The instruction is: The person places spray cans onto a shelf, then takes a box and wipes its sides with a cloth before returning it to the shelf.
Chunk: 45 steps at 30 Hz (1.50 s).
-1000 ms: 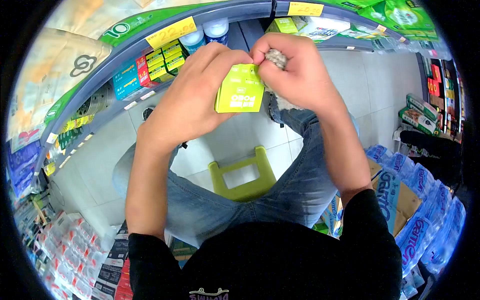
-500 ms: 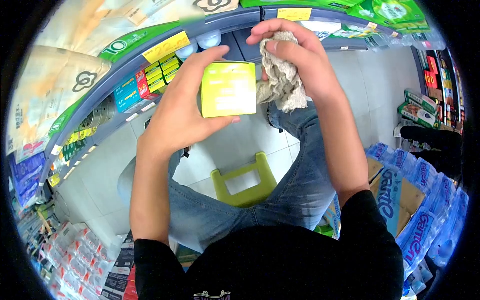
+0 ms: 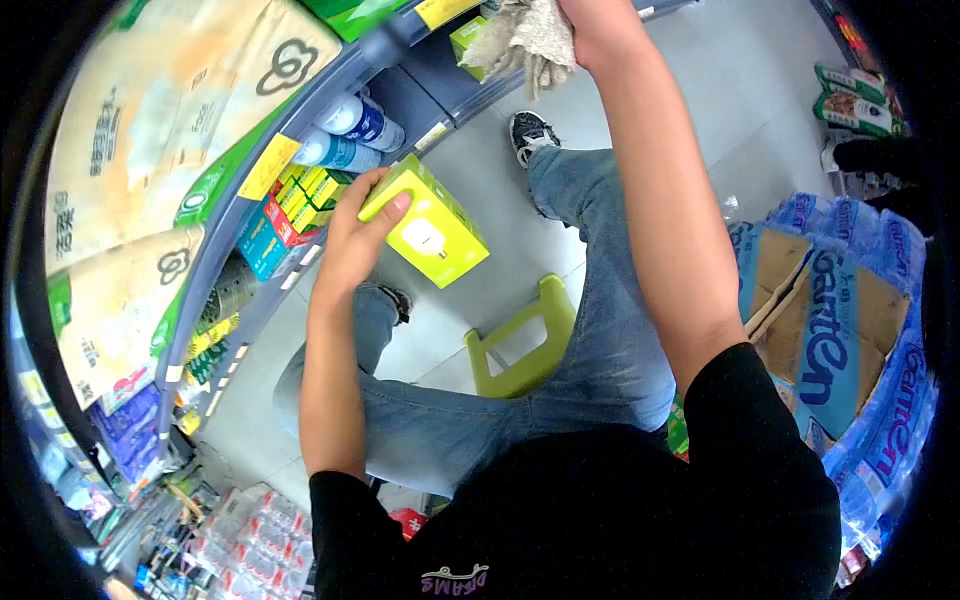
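My left hand (image 3: 358, 232) grips a yellow-green light bulb box (image 3: 440, 245) by its left end, thumb across the printed face and fingers behind. The box is tilted, with a bulb picture facing me, and hangs just off the shelf front. At the top edge, my right hand (image 3: 598, 28) is partly cut off by the frame. A crumpled grey-beige cloth (image 3: 525, 45) hangs from it, over the shelf. Beside the cloth, a second yellow-green box (image 3: 466, 42) stands on the shelf, partly covered.
Spray cans (image 3: 365, 122) and small yellow-green boxes (image 3: 308, 198) fill the lower shelf on the left. Large tissue packs (image 3: 200, 90) lie above. A green stool (image 3: 530, 350) is between my legs. Wrapped bottle packs (image 3: 860, 330) stand at right.
The bulb box has moved lower and turned, so its bulb picture now shows. My right hand has gone up and forward to the shelf with the cloth. The view has shifted.
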Motion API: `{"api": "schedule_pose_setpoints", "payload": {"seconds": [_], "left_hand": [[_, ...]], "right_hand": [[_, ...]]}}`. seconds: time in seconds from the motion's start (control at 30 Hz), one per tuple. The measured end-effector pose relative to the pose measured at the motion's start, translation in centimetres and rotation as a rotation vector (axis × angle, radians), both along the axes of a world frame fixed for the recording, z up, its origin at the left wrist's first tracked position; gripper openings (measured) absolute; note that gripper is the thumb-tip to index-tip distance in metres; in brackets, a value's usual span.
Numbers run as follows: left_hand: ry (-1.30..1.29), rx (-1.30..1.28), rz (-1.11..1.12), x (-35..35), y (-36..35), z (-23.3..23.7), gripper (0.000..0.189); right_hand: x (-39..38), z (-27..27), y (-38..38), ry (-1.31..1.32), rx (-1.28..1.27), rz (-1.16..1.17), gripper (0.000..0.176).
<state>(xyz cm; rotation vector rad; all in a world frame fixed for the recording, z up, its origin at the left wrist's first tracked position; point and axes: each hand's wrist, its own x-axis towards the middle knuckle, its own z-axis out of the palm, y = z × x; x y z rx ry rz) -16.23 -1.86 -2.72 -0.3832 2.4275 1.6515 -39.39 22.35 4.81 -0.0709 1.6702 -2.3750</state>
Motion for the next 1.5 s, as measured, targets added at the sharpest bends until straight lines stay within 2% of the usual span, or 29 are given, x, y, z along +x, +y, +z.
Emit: {"api": "schedule_pose_setpoints", "payload": {"seconds": [0.17, 0.2, 0.33, 0.43, 0.47, 0.57, 0.6, 0.7, 0.77, 0.83, 1.03, 1.13, 1.17, 1.27, 1.37, 1.5], "left_hand": [[-0.073, 0.140, 0.157, -0.9, 1.1, -1.0, 0.063], [-0.083, 0.095, 0.236, -1.3, 1.7, -1.2, 0.062], [0.017, -0.058, 0.111, -4.4, 2.6, -2.6, 0.063], [0.211, -0.573, -0.074, -7.3, 3.7, -3.6, 0.072], [0.289, -0.639, -0.130, -8.5, 3.7, -4.7, 0.081], [0.326, -0.780, -0.178, -11.7, 4.4, -7.6, 0.082], [0.346, -0.821, -0.216, -12.9, 4.3, -8.3, 0.082], [0.140, -1.166, -0.223, -16.3, 3.9, -9.6, 0.081], [0.046, -1.293, -0.201, -18.2, 3.2, -10.8, 0.080], [-0.096, -1.331, -0.245, -19.4, 4.0, -10.2, 0.075], [-0.140, -1.422, -0.332, -20.9, 2.1, -13.9, 0.072], [-0.168, -1.362, -0.354, -21.3, 1.1, -15.1, 0.072], [-0.194, -1.337, -0.357, -21.4, 1.3, -14.9, 0.072], [-0.344, -1.286, -0.323, -21.5, 2.1, -14.0, 0.074], [-0.485, -1.269, -0.413, -21.9, 2.3, -13.0, 0.076], [-0.489, -1.274, -0.453, -22.1, 1.5, -13.1, 0.077]], "right_hand": [[-0.7, 0.1, 1.3, -0.006, -0.032, -0.050, 0.015], [-0.7, 0.5, 1.8, 0.029, 0.028, -0.107, 0.017], [-1.0, 1.6, 3.6, 0.001, -0.091, -0.208, 0.023], [-0.5, 2.8, 5.2, 0.059, -0.065, -0.287, 0.025], [-0.5, 3.7, 5.4, -0.010, -0.117, -0.311, 0.027], [-2.9, 2.0, 6.0, 0.042, -0.165, -0.324, 0.029], [-1.6, 2.6, 6.9, 0.137, -0.083, -0.377, 0.031], [-2.5, 2.0, 7.1, 0.159, -0.112, -0.449, 0.031], [-2.7, 2.4, 7.7, 0.105, -0.102, -0.432, 0.032], [-2.8, 3.4, 8.2, 0.007, -0.093, -0.421, 0.032], [-4.6, 1.6, 8.5, 0.121, -0.206, -0.469, 0.031], [-5.1, 0.7, 8.4, 0.208, -0.209, -0.460, 0.032], [-5.1, 0.9, 8.5, 0.248, -0.190, -0.465, 0.033], [-4.7, 1.7, 8.9, 0.129, -0.106, -0.486, 0.033], [-4.9, 1.6, 8.6, 0.155, -0.141, -0.456, 0.034], [-3.2, 2.3, 8.8, 0.133, -0.138, -0.506, 0.034]]}}
